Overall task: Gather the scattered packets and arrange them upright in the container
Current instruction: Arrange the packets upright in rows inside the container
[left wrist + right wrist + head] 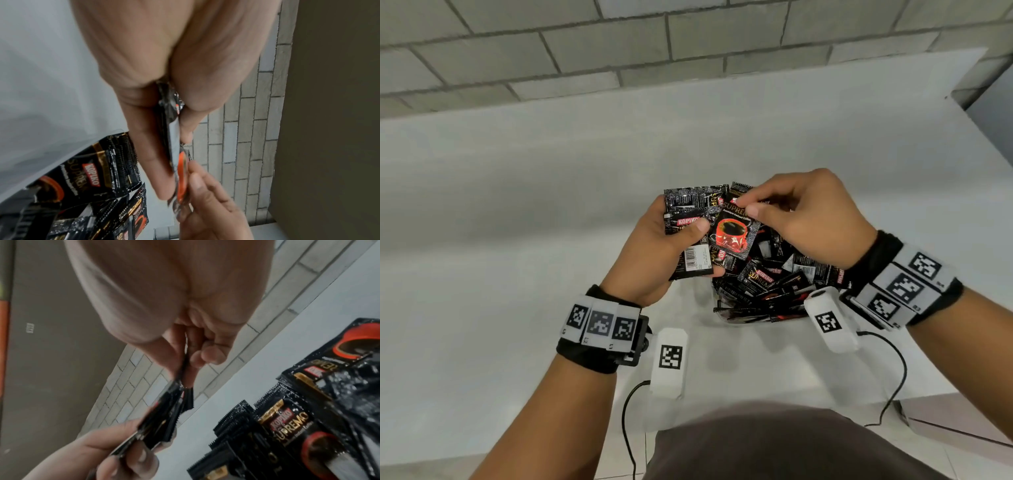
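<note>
The left hand [654, 253] is gripping a stack of packets [690, 222], long axis running near to far, while the right hand [804, 219] is pinching one packet [734, 236] against it. The container [756, 318] is sitting just below, nearer the right hand. The wrist views are showing the stack edge-on.

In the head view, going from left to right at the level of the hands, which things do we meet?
left hand → stack of packets it grips → red-cup packet pinched by the right hand → right hand → right wristband
</note>
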The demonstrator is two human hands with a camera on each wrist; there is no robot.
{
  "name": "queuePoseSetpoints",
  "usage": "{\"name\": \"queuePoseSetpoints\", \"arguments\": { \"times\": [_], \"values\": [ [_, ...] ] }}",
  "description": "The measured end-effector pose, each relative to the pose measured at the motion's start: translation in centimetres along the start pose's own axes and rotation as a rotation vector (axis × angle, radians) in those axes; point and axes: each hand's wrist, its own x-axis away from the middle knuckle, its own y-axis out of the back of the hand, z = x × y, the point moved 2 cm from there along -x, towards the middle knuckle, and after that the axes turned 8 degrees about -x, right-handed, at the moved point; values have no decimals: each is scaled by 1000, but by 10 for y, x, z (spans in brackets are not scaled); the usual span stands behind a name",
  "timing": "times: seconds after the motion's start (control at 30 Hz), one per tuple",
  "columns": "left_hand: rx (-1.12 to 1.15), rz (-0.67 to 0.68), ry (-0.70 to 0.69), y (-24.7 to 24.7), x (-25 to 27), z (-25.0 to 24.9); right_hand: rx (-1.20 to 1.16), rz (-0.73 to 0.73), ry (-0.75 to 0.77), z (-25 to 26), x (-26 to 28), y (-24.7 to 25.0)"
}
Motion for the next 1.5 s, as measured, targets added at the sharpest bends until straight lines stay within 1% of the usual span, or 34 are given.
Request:
{"name": "queuePoseSetpoints", "arguments": {
  "times": [0.1, 0.2, 0.27, 0.33, 0.43, 0.5, 0.57, 0.67, 0.8, 0.87, 1.07, 1.27, 1.33, 1.4, 1.5],
  "values": [
    [-20, -9, 0, 1, 1, 0, 19, -28, -74, -5, -4, -1],
    [-24, -39, -32, 8, 1, 0, 12, -8, -165, -4, -9, 6],
    [-2, -87, -74, 19, 1, -5, -19, -2, -223, -1, -11, 14],
    [1, -149, -112, 32, 1, -11, -55, 10, -241, 4, -12, 20],
    [-9, -201, -141, 45, 2, -18, -43, 119, -227, 8, -10, 16],
    [-9, -209, -134, 46, 2, -17, 34, 185, -192, 7, -8, 7],
    [-11, -188, -117, 43, 4, -14, 125, 255, -162, 5, -6, -3],
    [-17, -148, -86, 37, 6, -6, 166, 330, -131, 2, -5, -11],
    [-17, -144, -62, 35, 7, 0, 346, 313, 8, -6, -11, -17],
    [-18, -146, -60, 37, 7, 0, 415, 321, 37, -10, -13, -19],
    [-21, -160, -47, 41, 7, -2, 506, 337, 36, -4, -18, -14],
    [-27, -142, -46, 38, 5, 0, 710, 478, 59, -16, -16, -43],
    [-26, -141, -47, 39, 5, 0, 764, 501, 55, -20, -17, -51],
    [-24, -142, -50, 39, 4, 1, 776, 507, 43, -20, -20, -54],
    [-23, -142, -50, 41, 5, 2, 691, 494, 15, -16, -23, -50]
  ]
}}
